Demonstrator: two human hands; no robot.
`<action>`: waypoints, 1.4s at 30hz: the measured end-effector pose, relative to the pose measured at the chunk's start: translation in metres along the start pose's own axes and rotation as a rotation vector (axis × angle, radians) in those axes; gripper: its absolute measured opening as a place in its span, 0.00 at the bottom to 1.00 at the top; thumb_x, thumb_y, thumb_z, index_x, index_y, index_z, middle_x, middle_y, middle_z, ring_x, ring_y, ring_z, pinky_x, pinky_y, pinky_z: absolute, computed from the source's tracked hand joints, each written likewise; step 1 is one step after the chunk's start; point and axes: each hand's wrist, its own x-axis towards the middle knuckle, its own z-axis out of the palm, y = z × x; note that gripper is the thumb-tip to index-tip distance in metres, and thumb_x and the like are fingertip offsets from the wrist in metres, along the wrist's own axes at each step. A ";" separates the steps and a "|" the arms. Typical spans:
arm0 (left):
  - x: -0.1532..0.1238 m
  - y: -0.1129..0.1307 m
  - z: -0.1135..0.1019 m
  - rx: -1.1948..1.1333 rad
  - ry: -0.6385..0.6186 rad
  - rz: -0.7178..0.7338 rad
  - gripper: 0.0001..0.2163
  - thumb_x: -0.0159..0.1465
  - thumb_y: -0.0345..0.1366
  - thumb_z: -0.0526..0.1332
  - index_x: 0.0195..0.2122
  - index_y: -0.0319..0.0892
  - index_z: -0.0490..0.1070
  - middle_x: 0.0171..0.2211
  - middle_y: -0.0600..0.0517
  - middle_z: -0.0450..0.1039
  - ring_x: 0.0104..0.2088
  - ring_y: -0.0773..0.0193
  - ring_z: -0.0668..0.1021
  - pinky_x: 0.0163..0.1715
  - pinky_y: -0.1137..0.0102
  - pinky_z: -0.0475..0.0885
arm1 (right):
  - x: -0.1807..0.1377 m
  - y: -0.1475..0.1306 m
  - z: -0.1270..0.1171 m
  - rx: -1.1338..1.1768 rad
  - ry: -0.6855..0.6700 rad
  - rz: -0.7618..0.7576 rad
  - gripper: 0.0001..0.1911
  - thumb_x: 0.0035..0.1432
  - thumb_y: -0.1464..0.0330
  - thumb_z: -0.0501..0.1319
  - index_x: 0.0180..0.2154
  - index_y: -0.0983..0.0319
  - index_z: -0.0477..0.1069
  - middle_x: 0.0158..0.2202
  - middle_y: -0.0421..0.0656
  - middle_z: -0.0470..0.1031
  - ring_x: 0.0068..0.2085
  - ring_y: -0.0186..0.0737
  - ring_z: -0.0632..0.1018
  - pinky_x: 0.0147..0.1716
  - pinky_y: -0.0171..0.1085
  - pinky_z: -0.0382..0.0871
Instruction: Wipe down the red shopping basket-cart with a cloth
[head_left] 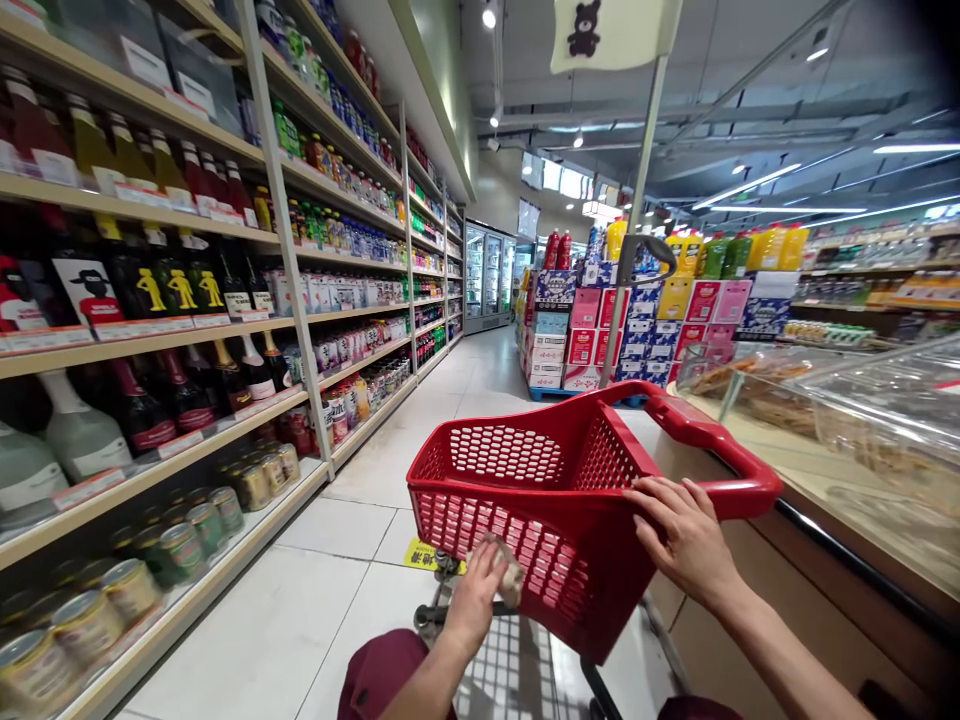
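A red plastic shopping basket (525, 470) sits on a metal cart frame (510, 670) in a shop aisle. My right hand (679, 535) rests on the basket's near rim, fingers curled over the edge. My left hand (480, 590) is lower, against the basket's near wall, and presses a crumpled grey-beige cloth (511, 575) to it. The basket looks empty inside.
Long shelves of bottles and cans (172, 300) run down the left. A glass-topped counter with food trays (847, 430) stands on the right. Stacked boxes with bottles on top (637, 310) and a pole (637, 200) are ahead. Fridges (487, 275) close the aisle's far end.
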 end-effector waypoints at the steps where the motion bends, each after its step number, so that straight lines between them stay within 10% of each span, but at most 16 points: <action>1: -0.001 0.002 0.000 -0.010 -0.009 0.010 0.17 0.62 0.24 0.48 0.49 0.43 0.67 0.51 0.45 0.67 0.56 0.58 0.65 0.47 0.60 0.72 | 0.000 0.001 -0.002 0.005 -0.011 -0.010 0.14 0.53 0.67 0.54 0.42 0.56 0.71 0.45 0.41 0.73 0.48 0.43 0.71 0.54 0.46 0.51; 26: 0.086 0.080 0.000 -0.102 0.092 0.274 0.13 0.64 0.31 0.48 0.43 0.43 0.70 0.42 0.48 0.69 0.47 0.62 0.69 0.48 0.64 0.68 | -0.001 0.010 -0.015 0.099 -0.028 0.046 0.14 0.55 0.68 0.51 0.41 0.56 0.71 0.45 0.41 0.73 0.48 0.41 0.71 0.54 0.46 0.53; 34: 0.086 0.099 0.021 -0.087 -0.088 0.284 0.10 0.64 0.32 0.51 0.36 0.44 0.71 0.37 0.51 0.71 0.38 0.64 0.71 0.37 0.68 0.72 | -0.001 0.025 -0.014 0.083 0.126 0.225 0.19 0.56 0.71 0.47 0.46 0.59 0.68 0.42 0.43 0.74 0.47 0.43 0.71 0.54 0.47 0.52; 42: 0.144 0.145 0.020 -0.114 0.015 0.330 0.11 0.65 0.32 0.48 0.41 0.43 0.69 0.43 0.50 0.69 0.45 0.64 0.69 0.46 0.66 0.68 | 0.012 0.050 -0.028 0.058 0.210 0.418 0.18 0.58 0.68 0.45 0.47 0.60 0.66 0.37 0.43 0.76 0.43 0.42 0.72 0.52 0.49 0.48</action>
